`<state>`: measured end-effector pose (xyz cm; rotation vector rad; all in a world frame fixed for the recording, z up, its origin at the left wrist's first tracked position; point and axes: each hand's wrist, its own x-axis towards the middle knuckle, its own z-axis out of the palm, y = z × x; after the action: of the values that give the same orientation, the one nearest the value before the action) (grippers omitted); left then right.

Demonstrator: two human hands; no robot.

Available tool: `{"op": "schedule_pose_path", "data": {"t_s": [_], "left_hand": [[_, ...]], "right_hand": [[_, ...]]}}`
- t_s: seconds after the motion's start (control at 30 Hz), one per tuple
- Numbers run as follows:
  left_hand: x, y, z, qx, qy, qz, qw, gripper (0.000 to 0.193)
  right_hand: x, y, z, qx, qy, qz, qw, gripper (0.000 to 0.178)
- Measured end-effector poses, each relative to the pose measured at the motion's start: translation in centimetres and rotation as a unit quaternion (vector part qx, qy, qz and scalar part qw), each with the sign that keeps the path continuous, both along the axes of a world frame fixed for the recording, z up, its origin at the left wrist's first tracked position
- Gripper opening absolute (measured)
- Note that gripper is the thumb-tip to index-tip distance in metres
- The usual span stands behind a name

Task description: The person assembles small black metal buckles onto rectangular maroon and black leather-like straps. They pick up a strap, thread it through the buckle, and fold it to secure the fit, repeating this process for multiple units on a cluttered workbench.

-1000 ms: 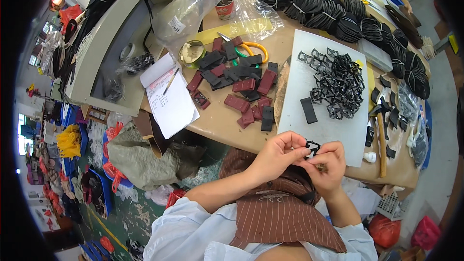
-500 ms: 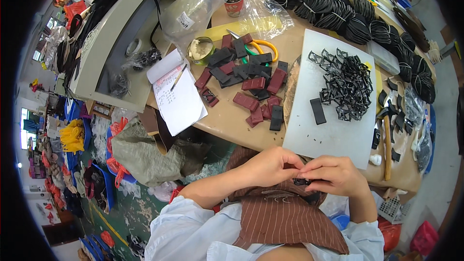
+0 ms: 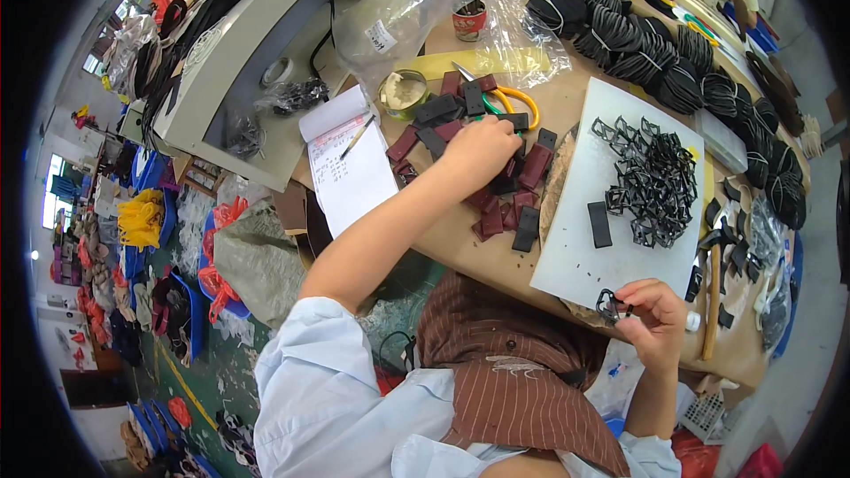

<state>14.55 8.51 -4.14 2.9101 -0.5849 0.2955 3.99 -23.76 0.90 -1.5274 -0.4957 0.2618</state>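
My left hand [image 3: 482, 152] reaches over a pile of small flat pieces, maroon [image 3: 536, 165] and black [image 3: 525, 228], that look like leather tabs. Its fingers bend down among them, and the fingertips are hidden. Near the front edge of the white board [image 3: 568, 252], my right hand [image 3: 653, 314] pinches a small black buckle [image 3: 608, 304] between thumb and fingers. A heap of similar black buckles [image 3: 651, 181] lies on the board. Beside the heap rests one black rectangular tab [image 3: 600, 225].
Scissors [image 3: 522, 99] with orange and green handles lie behind the pile, by an open tin [image 3: 403, 93] of pale paste. A notebook [image 3: 354, 179] with a pen is at left. Bundled black cords [image 3: 620, 40] line the back; a wooden-handled hammer [image 3: 711, 301] lies at right.
My hands were together at the table's front edge. My left hand has moved away to the pile; my right hand has shifted right, showing the buckle. The view has shifted slightly.
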Motion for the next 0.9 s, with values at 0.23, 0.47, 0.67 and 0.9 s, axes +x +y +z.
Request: {"op": "schedule_pose_path", "data": {"t_s": [0.23, 0.47, 0.67, 0.9], "left_hand": [[-0.9, -1.9, 0.7, -0.226, -0.005, 0.142, 0.964, 0.018], [-9.6, -9.7, 6.1, -0.741, 0.317, -0.010, 0.592, 0.024], [-11.8, -11.8, 7.6, -0.725, 0.358, -0.034, 0.588, 0.031], [-12.3, -11.8, 7.2, -0.651, 0.322, -0.048, 0.685, 0.029]], "right_hand": [[-0.6, 0.1, -0.7, 0.054, 0.089, -0.077, 0.992, 0.031], [1.3, 1.4, 2.4, 0.035, -0.234, 0.022, 0.971, 0.025], [2.0, 1.5, 1.7, 0.027, -0.236, -0.002, 0.971, 0.026], [2.0, 1.1, 2.3, 0.006, -0.225, -0.005, 0.974, 0.026]]}}
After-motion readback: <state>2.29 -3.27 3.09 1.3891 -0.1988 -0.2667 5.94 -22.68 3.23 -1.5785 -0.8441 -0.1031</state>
